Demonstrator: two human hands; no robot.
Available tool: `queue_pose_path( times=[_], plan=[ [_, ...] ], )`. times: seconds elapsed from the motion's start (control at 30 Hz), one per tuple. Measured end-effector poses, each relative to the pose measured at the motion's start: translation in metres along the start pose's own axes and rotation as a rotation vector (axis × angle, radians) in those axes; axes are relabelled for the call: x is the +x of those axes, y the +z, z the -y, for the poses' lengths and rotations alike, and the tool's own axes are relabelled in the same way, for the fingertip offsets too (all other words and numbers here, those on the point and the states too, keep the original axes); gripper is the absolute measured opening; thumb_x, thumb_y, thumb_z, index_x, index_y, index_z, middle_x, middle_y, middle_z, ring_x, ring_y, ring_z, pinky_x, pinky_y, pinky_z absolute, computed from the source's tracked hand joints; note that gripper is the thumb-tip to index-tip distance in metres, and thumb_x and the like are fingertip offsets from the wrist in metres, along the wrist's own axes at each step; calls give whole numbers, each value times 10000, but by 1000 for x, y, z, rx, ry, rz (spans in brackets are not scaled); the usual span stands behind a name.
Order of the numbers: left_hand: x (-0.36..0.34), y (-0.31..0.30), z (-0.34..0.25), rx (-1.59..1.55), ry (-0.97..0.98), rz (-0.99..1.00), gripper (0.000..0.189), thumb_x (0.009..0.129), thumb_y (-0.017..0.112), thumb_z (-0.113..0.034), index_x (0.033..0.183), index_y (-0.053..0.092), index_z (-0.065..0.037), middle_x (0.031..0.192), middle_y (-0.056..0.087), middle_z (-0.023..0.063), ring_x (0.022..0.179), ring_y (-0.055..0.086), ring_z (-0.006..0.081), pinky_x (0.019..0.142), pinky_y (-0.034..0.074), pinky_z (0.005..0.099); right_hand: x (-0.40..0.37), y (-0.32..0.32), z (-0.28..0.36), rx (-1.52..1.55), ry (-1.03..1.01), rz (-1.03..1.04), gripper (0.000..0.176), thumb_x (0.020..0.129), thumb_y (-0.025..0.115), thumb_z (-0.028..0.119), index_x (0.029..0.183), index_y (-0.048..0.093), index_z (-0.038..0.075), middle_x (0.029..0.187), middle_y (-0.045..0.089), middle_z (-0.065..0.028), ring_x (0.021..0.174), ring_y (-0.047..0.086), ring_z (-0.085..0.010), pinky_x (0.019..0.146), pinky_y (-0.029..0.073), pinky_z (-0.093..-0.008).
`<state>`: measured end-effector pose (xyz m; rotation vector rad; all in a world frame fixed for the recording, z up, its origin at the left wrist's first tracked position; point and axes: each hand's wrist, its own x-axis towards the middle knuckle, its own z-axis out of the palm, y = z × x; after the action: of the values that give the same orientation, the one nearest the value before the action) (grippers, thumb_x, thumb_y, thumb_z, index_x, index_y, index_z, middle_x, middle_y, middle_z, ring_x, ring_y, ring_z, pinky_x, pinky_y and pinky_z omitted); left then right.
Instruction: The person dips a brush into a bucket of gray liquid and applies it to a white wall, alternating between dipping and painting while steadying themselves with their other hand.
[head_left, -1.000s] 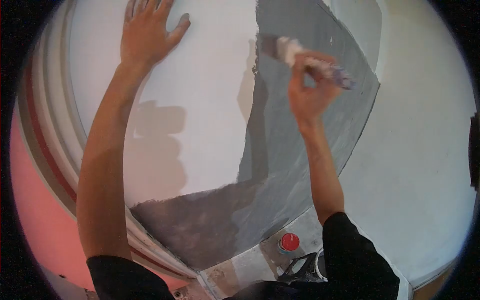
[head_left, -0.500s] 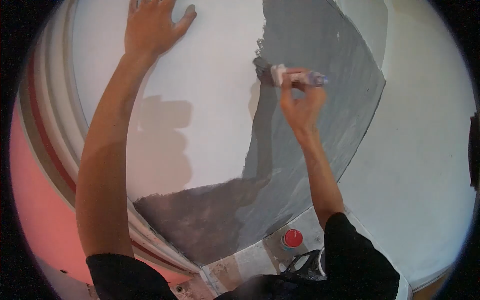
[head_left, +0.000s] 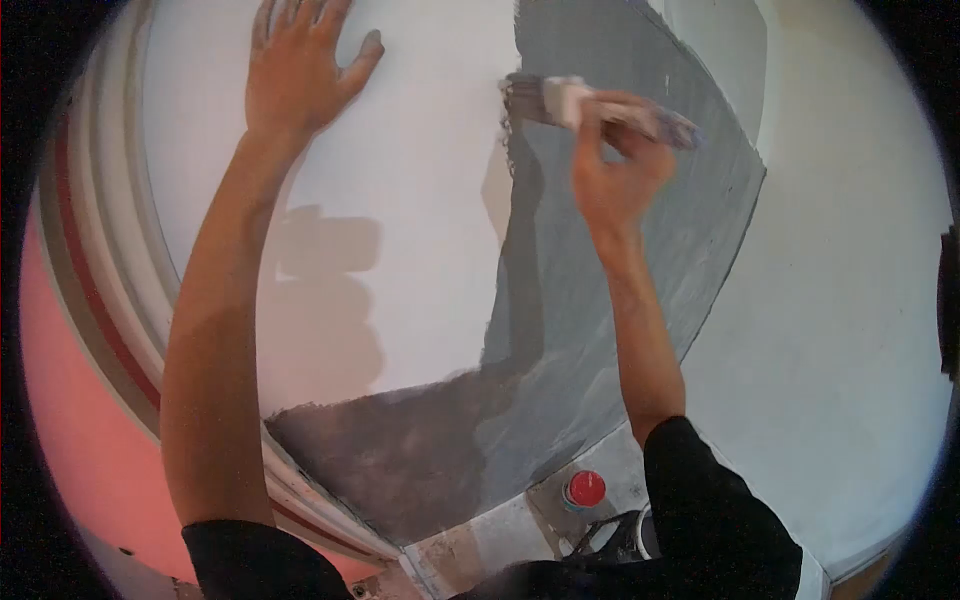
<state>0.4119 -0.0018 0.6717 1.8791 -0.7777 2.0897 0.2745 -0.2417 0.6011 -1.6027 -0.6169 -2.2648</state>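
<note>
My right hand [head_left: 625,165] grips a paintbrush [head_left: 572,100] whose dark bristles touch the wall at the ragged border between grey paint and white. The brush lies nearly level, bristles to the left, its handle slightly blurred. Grey paint [head_left: 610,260] covers the right side and bottom of this wall section. On the white wall [head_left: 430,200] at upper left, my left hand [head_left: 295,75] rests flat with fingers spread and holds nothing; its fingertips reach the top edge of the view.
A jar with a red lid [head_left: 586,488] stands on the floor below, beside a dark-handled container [head_left: 648,530] partly hidden by my sleeve. Curved moulding [head_left: 105,200] borders the wall at left, with a pink surface [head_left: 70,400] beyond. A pale wall [head_left: 840,300] adjoins at right.
My right hand and the paintbrush have moved up along the paint border, and the brush handle now slopes down to the right. The left hand stays on the wall.
</note>
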Motion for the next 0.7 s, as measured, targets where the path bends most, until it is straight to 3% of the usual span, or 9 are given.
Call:
queue_pose_path(
  times=[0.1, 0.2, 0.3, 0.4, 0.5, 0.6, 0.7],
  plan=[
    [-1, 6, 4, 24, 16, -17, 621, 939, 534, -373, 1477, 391, -98, 1617, 241, 128, 1518, 145, 294, 1248, 85, 493, -1, 5, -12, -105, -98, 73, 28, 855, 719, 28, 865, 708, 52, 892, 731, -88, 795, 722, -186, 709, 589, -294],
    [0, 1, 1, 35, -2, 16, 618, 941, 530, -375, 1475, 392, -99, 1616, 244, 125, 1519, 144, 290, 1248, 87, 491, -4, -7, -4, -43, -1, 97, 28, 854, 717, 21, 862, 701, 43, 899, 730, -91, 822, 723, -178, 710, 586, -287],
    [1, 3, 5, -18, 16, 10, 618, 941, 530, -375, 1475, 393, -97, 1615, 247, 121, 1519, 146, 285, 1249, 89, 488, -36, -17, -10, 59, -122, -30, 44, 851, 712, 5, 879, 698, 36, 890, 727, -94, 822, 721, -166, 706, 578, -278],
    [2, 3, 4, 31, -3, 43, 621, 940, 531, -375, 1476, 390, -94, 1616, 243, 124, 1519, 146, 285, 1249, 85, 490, -57, -29, -13, -91, 16, 173, 63, 861, 699, -4, 904, 694, 42, 898, 728, -103, 821, 720, -165, 705, 574, -277],
    [1, 5, 8, -1, 32, 8, 624, 939, 533, -373, 1478, 386, -95, 1618, 238, 125, 1519, 144, 287, 1249, 85, 494, -68, -44, -4, 43, 27, 16, 74, 866, 696, -2, 929, 696, 36, 926, 735, -106, 822, 722, -171, 714, 573, -282],
    [0, 4, 3, 49, 16, 10, 626, 939, 535, -372, 1480, 385, -95, 1618, 238, 128, 1518, 145, 293, 1246, 89, 500, -82, -48, -13, -163, 50, 351, 91, 864, 699, 1, 949, 702, 35, 951, 739, -104, 835, 723, -173, 724, 574, -288],
    [0, 3, 3, 28, 9, 15, 628, 938, 536, -372, 1481, 383, -96, 1617, 242, 126, 1518, 149, 291, 1245, 94, 498, -62, -62, -10, 67, 149, 312, 117, 852, 710, 3, 964, 707, 40, 947, 740, -101, 813, 724, -181, 696, 568, -285]
  ],
)
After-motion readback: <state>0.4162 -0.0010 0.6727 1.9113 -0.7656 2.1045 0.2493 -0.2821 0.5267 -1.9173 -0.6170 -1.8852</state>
